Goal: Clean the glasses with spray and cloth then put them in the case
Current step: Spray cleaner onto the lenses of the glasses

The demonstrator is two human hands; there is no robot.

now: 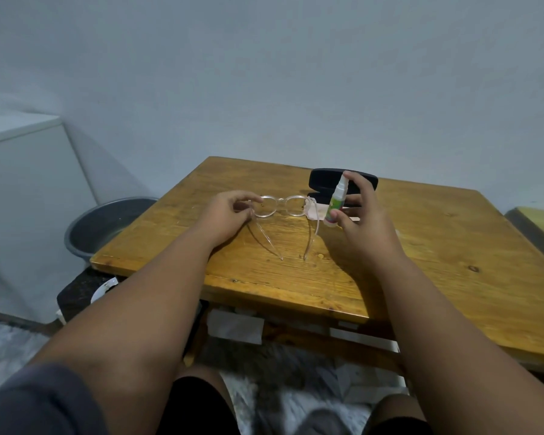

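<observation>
Clear-framed glasses (282,206) stand on the wooden table (437,246) with their arms unfolded toward me. My left hand (226,215) pinches the left end of the frame. My right hand (358,221) holds a small white spray bottle (336,202) with a green label upright, forefinger on its top, just right of the glasses. A pale pink cloth (314,211) lies under the right lens. Behind the bottle an open black case (324,180) sits with its lid raised, partly hidden by my fingers.
A grey metal basin (107,221) sits on the floor left of the table. A white cabinet (22,183) stands at far left. A yellow-topped surface (540,221) shows at the right edge. My knees are under the table's near edge.
</observation>
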